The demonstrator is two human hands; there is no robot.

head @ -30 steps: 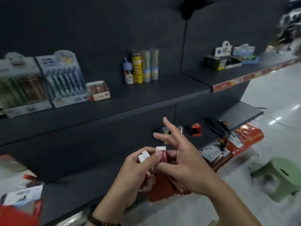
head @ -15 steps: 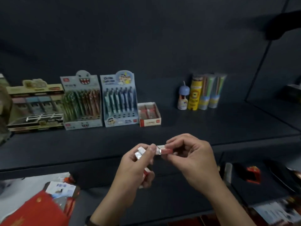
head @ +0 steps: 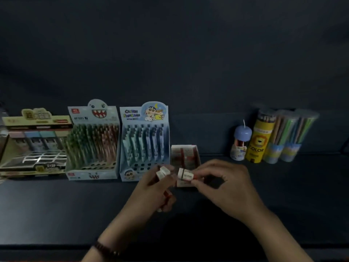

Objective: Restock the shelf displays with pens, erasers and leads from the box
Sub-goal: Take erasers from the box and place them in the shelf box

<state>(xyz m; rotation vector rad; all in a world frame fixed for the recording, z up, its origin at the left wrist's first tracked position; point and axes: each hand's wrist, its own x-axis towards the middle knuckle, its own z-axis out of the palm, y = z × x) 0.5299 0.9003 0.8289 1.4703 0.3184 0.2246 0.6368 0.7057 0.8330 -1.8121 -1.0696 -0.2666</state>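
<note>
Over the front half of the shelf (head: 56,205), the right hand (head: 226,184) pinches one eraser (head: 185,174) by its right end between thumb and curled fingers. The eraser's long axis runs nearly side to side, and its free end points left at the left hand (head: 151,188). That hand is curled round a small stack (head: 162,172) of more erasers, white ends up.

Directly beyond the pinched eraser, partly hidden by it, sits the open tray (head: 186,154) of erasers, right of the pen display (head: 145,146) toward the shelf's back edge. Its rows appear to run front to back, so the eraser probably needs turning end-on before going in. The right hand is the nearer to the tray.
</note>
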